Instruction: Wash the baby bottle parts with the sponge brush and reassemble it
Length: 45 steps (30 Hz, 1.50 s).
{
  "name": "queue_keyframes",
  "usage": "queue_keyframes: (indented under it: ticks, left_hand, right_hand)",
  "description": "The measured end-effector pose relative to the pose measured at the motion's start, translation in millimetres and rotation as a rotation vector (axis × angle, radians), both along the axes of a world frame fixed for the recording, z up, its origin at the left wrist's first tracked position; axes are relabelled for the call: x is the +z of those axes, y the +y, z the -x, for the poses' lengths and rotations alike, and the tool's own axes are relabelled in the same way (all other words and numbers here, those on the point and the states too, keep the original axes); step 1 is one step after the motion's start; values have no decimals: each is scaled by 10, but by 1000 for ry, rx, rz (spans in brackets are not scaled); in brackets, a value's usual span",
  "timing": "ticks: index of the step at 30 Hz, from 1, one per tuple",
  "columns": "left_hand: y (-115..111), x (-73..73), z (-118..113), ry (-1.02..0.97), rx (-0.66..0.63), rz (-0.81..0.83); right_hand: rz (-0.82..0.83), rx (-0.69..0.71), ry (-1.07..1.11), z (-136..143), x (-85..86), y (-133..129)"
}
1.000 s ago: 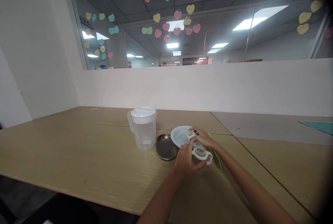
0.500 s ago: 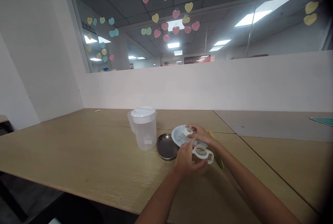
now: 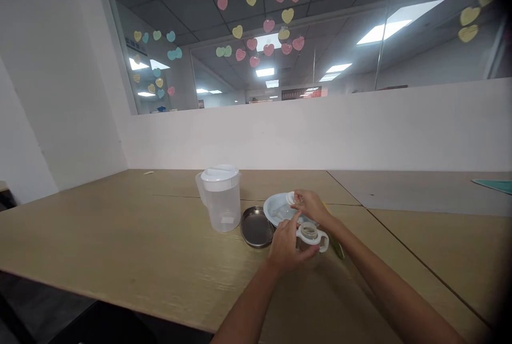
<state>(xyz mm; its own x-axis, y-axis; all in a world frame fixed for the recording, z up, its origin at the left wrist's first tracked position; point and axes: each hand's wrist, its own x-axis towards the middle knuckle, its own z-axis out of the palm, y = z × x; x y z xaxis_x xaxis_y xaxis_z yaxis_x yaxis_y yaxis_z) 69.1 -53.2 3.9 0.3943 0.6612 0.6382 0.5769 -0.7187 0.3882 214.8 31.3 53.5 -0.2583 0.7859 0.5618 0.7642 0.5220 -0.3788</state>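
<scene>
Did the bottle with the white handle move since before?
No: the left hand holds the bottle in about the same place, to the right of the metal dish.

Shiny metal dish [image 3: 257,228], frosted plastic pitcher [image 3: 222,204], smooth wood-look table [image 3: 160,253], bottle [image 3: 309,231] possibly clear plastic

No words or numbers can be read: the heart-shaped notes [image 3: 298,43] on the window [image 3: 344,26] perhaps carry handwriting, too small to make out; the pale label [image 3: 228,220] on the pitcher [image 3: 219,202] is illegible.

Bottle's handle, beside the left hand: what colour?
White; the handle shows best in the head view.
</scene>
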Motion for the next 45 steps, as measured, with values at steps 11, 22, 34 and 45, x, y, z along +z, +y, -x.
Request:
queue_keyframes:
  ticks: [11, 22, 34, 45]
  left_hand:
    - [269, 270, 637, -493, 846, -285]
    - [554, 102, 1125, -521, 1052, -195]
    - [640, -14, 1206, -663, 859, -233]
    - [872, 8, 1260, -643, 949, -194]
  right_hand:
    - [76, -11, -401, -148, -21, 23]
    - [310, -90, -434, -202, -109, 91]
    - [213, -91, -352, -271, -314, 272]
    - [239, -49, -385, -235, -276, 190]
